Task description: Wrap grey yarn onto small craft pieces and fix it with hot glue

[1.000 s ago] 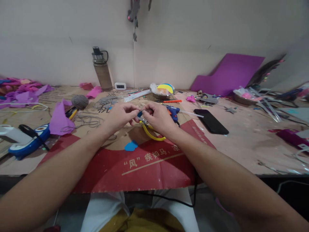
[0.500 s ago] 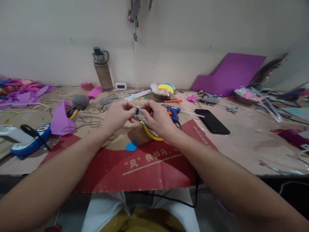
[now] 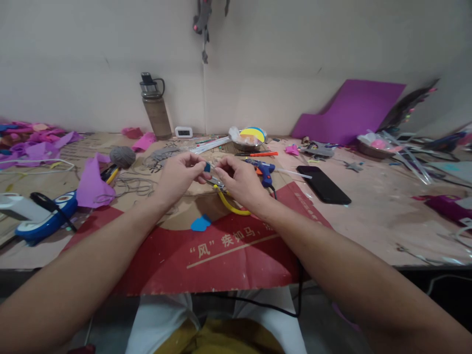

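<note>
Pinched between the fingertips of my left hand (image 3: 183, 173) is a small dark blue piece (image 3: 207, 167); its exact kind is too small to tell. Close beside it, my right hand (image 3: 238, 179) has thumb and fingers pressed together, and what they hold is hidden. Below the hands lie yellow-handled pliers (image 3: 233, 209), their metal jaws partly behind my right fingers. Two flat blue cut-out pieces (image 3: 201, 223) rest on the red printed cardboard (image 3: 236, 260). A blue hot glue gun (image 3: 266, 172) with a glue stick at its back sits just past my right hand.
At the right lies a black phone (image 3: 324, 185). A ball of grey yarn (image 3: 123, 157) with loose strands and a purple foam scrap (image 3: 94, 184) are at the left. A water bottle (image 3: 157, 110) stands by the wall, near a small white clock (image 3: 183, 132).
The dark blue piece has tilted up slightly in my left fingers, and my right fingertips have drawn a little away from it. The things on the table stay put.
</note>
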